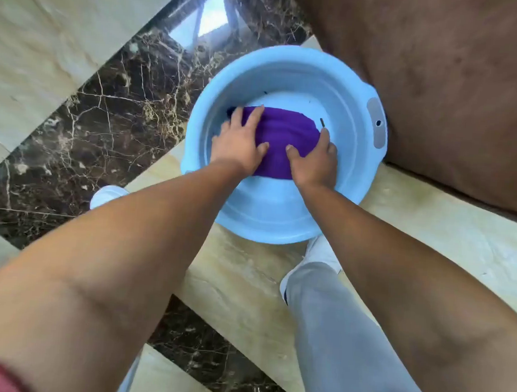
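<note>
A light blue plastic basin (293,72) stands on the floor in front of me. A purple cloth (286,133) lies bunched at its bottom. My left hand (239,142) presses flat on the cloth's left part, fingers spread and straight. My right hand (314,163) rests on the cloth's right edge, thumb on top and fingers down along its side. Both forearms reach in from the bottom of the view.
The floor is beige tile with dark marble strips (87,128). A brown surface (457,87) rises right behind the basin. A pale blue object (107,196) peeks out under my left forearm. My grey-trousered leg (342,339) and white shoe (323,252) stand by the basin's near rim.
</note>
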